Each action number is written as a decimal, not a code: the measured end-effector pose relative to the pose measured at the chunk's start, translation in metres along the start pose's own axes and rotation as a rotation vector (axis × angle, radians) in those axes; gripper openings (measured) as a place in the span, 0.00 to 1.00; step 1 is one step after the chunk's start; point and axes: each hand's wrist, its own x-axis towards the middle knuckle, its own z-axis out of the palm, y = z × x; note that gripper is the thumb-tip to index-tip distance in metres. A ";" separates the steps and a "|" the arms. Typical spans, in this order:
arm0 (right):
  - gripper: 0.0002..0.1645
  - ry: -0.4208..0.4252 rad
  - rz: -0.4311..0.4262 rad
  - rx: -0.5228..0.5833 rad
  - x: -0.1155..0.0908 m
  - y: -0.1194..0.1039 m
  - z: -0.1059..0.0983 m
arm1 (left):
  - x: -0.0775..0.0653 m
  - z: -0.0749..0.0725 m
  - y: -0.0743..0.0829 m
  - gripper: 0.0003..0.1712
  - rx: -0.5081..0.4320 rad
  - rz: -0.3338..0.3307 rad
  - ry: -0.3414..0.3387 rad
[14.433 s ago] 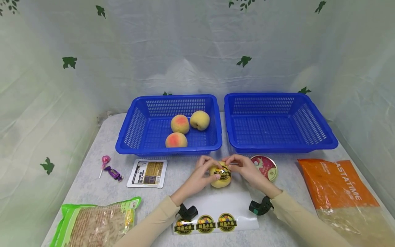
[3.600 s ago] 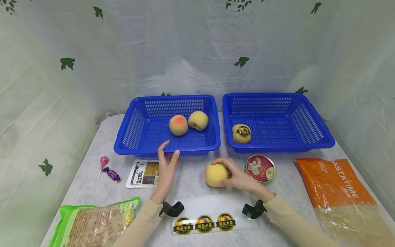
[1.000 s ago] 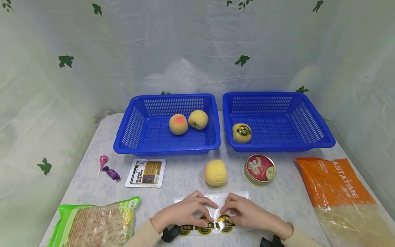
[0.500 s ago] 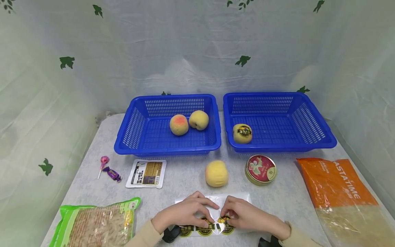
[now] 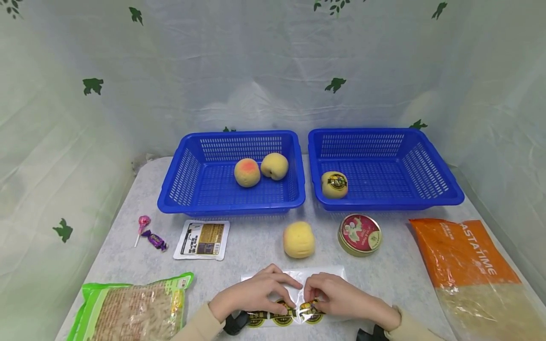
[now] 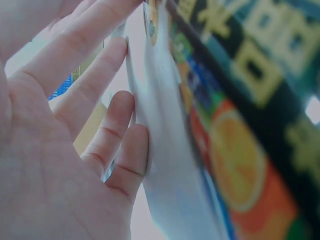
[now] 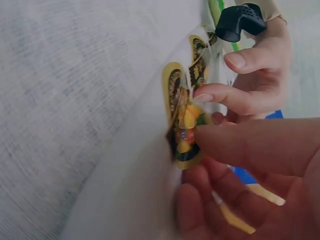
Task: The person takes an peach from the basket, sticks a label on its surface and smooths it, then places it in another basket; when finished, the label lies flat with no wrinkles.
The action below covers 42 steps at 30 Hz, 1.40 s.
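Observation:
A white sticker sheet (image 5: 334, 271) lies at the front of the table, with three round black-and-gold fruit stickers along its lower edge. My left hand (image 5: 258, 294) rests on the sheet with fingers spread, thumb by the middle sticker (image 5: 282, 320). My right hand (image 5: 337, 294) pinches the rightmost sticker (image 7: 186, 142) between thumb and fingers; its upper part is curled up off the sheet. Just behind the sheet stands a yellow peach (image 5: 299, 240) with no label on its visible side.
A blue basket (image 5: 232, 207) at back left holds two peaches; another blue basket (image 5: 392, 204) holds one labelled peach (image 5: 334, 185). Around lie a red round tin (image 5: 360, 234), orange bag (image 5: 469, 255), green-edged bag (image 5: 136, 308), white packet (image 5: 202, 239), lollipop (image 5: 143, 221) and purple candy (image 5: 155, 240).
A labelled peach went into the right basket, and another peach left the left basket for the table. Both hands moved to the sheet; lately the right fingers curled the rightmost sticker's top edge up.

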 end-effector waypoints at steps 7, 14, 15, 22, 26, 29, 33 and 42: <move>0.16 -0.004 -0.065 0.149 0.002 0.003 -0.004 | 0.000 0.002 -0.001 0.10 0.010 0.009 -0.001; 0.11 -0.030 -0.018 0.340 0.003 -0.001 -0.019 | 0.001 0.001 0.000 0.09 0.011 0.011 -0.007; 0.10 -0.026 -0.022 0.358 0.003 -0.001 -0.020 | 0.001 0.001 0.001 0.09 0.012 0.012 -0.008; 0.03 0.036 -0.013 0.485 0.004 -0.006 -0.036 | 0.001 -0.001 0.004 0.10 -0.025 0.001 -0.015; 0.04 0.180 0.018 0.411 0.012 -0.006 -0.050 | 0.001 -0.002 0.004 0.11 -0.030 -0.002 -0.024; 0.06 0.270 0.045 0.329 0.022 -0.004 -0.059 | 0.001 -0.002 0.004 0.11 -0.012 0.015 -0.023; 0.06 0.300 0.082 0.285 0.039 0.000 -0.066 | 0.003 -0.004 0.004 0.12 0.010 0.041 0.015; 0.07 0.332 0.102 0.205 0.063 0.004 -0.070 | 0.005 -0.027 0.003 0.15 -0.057 0.000 0.250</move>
